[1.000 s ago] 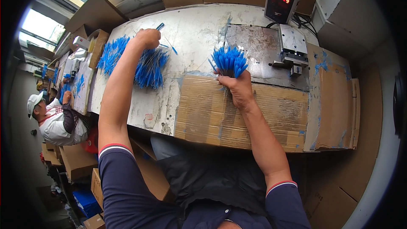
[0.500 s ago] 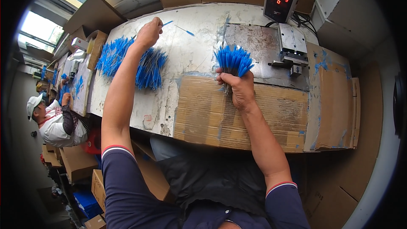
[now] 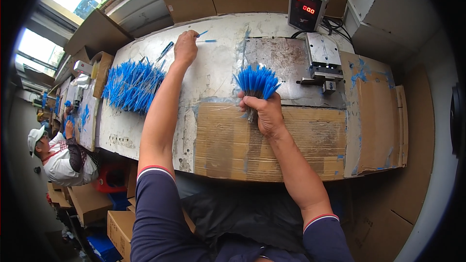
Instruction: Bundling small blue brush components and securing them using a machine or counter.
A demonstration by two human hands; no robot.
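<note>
While my right hand (image 3: 264,109) is closed around one bundle of blue-tipped sticks (image 3: 256,81) beside the cardboard (image 3: 310,140), my left hand (image 3: 186,47) has moved rightward from one pile (image 3: 131,87) on the tabletop (image 3: 216,68) since half a second ago. Its fingertips pinch at least one of two single sticks (image 3: 209,41); whether both, I cannot tell.

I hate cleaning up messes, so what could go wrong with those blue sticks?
The right hand squeezes one thick bunch of blue-tipped sticks, so if its grip loosened, some might slip out. The left forearm looks close to the big blue pile, so it could perhaps brush a few out of place.
</note>
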